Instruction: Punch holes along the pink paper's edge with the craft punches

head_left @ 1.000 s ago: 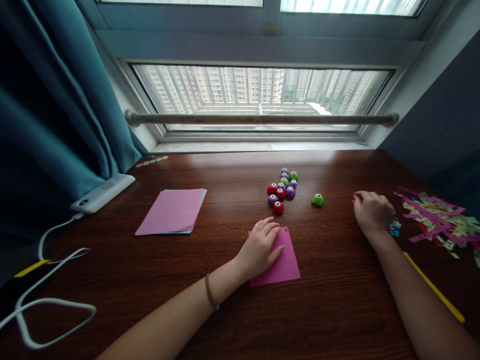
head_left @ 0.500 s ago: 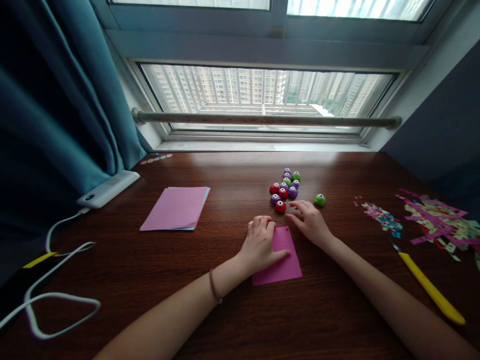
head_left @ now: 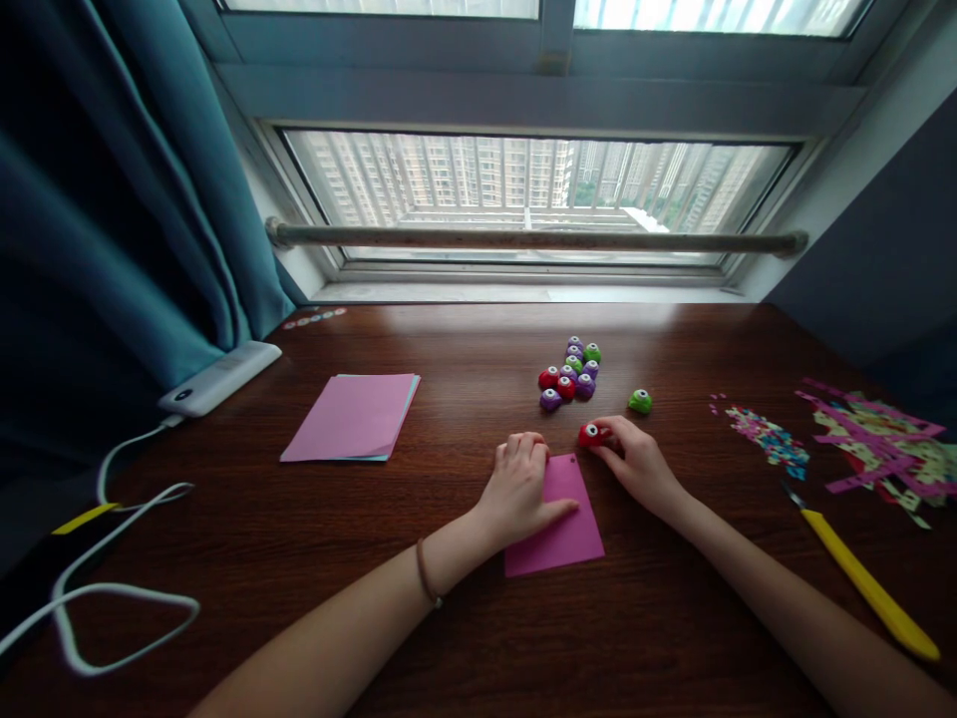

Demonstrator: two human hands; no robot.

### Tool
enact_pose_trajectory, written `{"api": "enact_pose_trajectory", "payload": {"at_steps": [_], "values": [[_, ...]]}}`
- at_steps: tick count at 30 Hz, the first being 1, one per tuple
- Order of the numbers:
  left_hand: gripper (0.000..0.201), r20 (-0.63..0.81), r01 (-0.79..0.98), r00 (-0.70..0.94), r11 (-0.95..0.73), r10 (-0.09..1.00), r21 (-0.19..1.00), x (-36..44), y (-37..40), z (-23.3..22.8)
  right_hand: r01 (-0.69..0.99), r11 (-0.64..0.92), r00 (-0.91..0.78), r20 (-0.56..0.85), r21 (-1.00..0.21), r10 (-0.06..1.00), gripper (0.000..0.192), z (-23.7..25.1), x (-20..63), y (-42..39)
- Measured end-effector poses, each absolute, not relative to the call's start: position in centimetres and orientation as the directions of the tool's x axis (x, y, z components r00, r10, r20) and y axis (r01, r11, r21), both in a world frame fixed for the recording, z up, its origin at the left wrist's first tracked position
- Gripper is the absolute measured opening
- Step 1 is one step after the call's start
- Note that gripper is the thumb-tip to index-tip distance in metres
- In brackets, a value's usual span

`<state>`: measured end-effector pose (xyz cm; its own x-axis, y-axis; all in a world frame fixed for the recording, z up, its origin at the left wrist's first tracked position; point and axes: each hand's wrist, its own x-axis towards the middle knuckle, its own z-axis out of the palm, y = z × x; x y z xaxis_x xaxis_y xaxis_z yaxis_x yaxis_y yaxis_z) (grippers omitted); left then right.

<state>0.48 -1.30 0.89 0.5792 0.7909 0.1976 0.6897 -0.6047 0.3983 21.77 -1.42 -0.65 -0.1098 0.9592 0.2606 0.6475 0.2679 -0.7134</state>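
Dark wood table (head_left: 464,618) below a window (head_left: 534,189) with a rail (head_left: 534,239); teal curtain (head_left: 112,199) at far left. White cable (head_left: 112,598) and white device (head_left: 219,377) at the left edge. Stack of pink paper (head_left: 351,416). Left hand (head_left: 519,486), fingers curled, pressing flat on a pink sheet (head_left: 557,519). Right hand (head_left: 635,461) pinching a red punch (head_left: 590,435) just beyond the sheet's far corner. Cluster of small punches (head_left: 569,374) behind; green punch (head_left: 640,401) apart. Paper scraps (head_left: 874,444) and yellow tool (head_left: 871,588) at right.
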Motion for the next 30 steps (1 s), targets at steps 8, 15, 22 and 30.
{"api": "enact_pose_trajectory", "payload": {"at_steps": [8,15,22,30], "values": [[0.054,0.170,0.695,0.579,-0.591,0.798,0.408,0.6,-1.1,0.6,0.604,0.242,-0.061,0.258,-0.759,0.964,0.018,-0.9,21.8,-3.0],[0.049,0.163,0.698,0.584,-0.595,0.795,0.399,0.6,-1.1,0.7,0.623,0.289,-0.121,0.276,-0.727,0.954,0.019,-1.0,21.8,-3.1],[0.048,0.169,0.696,0.581,-0.593,0.797,0.405,0.5,-1.1,0.6,0.648,0.315,-0.153,0.287,-0.693,0.946,0.019,-0.7,21.7,-3.4],[0.052,0.165,0.707,0.581,-0.594,0.797,0.384,0.5,-1.1,0.6,0.684,0.320,-0.174,0.279,-0.656,0.944,0.014,-0.1,21.4,-3.8]]}}
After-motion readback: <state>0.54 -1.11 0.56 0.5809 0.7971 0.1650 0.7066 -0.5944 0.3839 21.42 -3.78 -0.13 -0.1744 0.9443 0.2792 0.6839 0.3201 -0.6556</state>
